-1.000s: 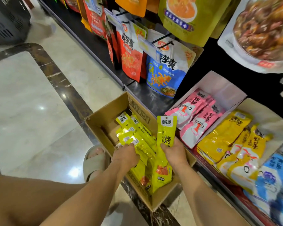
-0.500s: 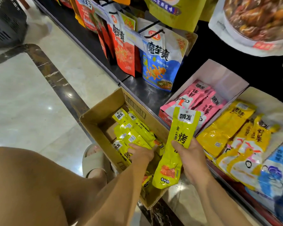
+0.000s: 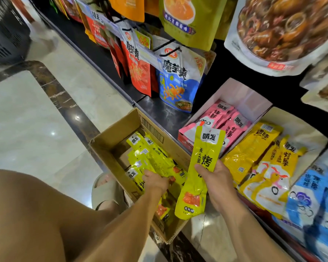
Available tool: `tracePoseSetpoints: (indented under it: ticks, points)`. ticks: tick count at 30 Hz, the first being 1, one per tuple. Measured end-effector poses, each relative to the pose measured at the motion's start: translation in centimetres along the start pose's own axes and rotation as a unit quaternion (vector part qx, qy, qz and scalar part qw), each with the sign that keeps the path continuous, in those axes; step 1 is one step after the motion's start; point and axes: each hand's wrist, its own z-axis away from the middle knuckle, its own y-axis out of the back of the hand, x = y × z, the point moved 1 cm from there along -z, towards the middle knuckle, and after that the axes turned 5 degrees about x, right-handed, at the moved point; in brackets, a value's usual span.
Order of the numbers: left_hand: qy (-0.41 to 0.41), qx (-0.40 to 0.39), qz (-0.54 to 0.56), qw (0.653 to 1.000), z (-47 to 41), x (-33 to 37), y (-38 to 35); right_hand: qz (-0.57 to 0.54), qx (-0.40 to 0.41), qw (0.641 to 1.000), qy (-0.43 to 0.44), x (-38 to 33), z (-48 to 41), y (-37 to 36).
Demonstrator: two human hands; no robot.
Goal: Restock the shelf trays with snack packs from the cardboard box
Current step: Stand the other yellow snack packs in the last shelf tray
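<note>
— Nearest first?
— Bare knee [image 3: 27, 214] low on the left, then a sandalled foot [image 3: 104, 193] on the floor [image 3: 36, 120], just beside the cardboard box [image 3: 110, 146].

— And inside?
— Holds a loose heap of yellow-green snack packs [image 3: 151, 157] along its right side, with bare cardboard along the left. Down among them, the left hand [image 3: 155, 181], fingers curled round packs at the top of the heap. One or several, cannot tell.

— And the other?
— Above the box's right edge, the right hand [image 3: 219, 184], thumb and fingers closed round the middle of one raised pack [image 3: 206, 148], held upright with its top end toward the trays.

— Farther right, on the shelf?
— First a pink tray [image 3: 240, 95], with pink packs [image 3: 216, 118] in its near part and white bottom bare at the far end. Next right, a second tray [image 3: 301, 125] of orange-yellow packs [image 3: 254, 148], likewise bare at the back. Then blue packs [image 3: 314, 195], blurred. No tray of the yellow-green sort in sight; perhaps hidden or out of frame.

— Beyond?
— Hanging bags [image 3: 178, 78] on pegs above the dark shelf.

— So how far along?
— Early to midway, at a guess. One pack lifted, none of that colour placed anywhere visible. Plenty left in the box, and room in both trays.
</note>
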Motion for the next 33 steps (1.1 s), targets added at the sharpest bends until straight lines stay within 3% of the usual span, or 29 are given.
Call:
tracePoseSetpoints:
  ticks: [7,13,22,33]
  points:
    - [-0.148,-0.024,0.128,0.98,3.1,1.3,7.6,-0.009,0.007,0.999,0.03,-2.0,2.4,0.7]
    - [-0.195,-0.147,0.305,0.921,8.7,2.5,13.1,-0.016,0.02,0.999,0.029,-3.4,5.1,2.4]
    - [-0.313,-0.221,0.272,0.883,19.9,4.5,15.6,-0.042,0.048,0.997,0.049,-6.9,10.9,6.9]
    - [-0.351,-0.277,0.254,0.858,27.7,5.7,5.6,-0.054,0.145,0.988,0.017,-7.3,17.8,17.5]
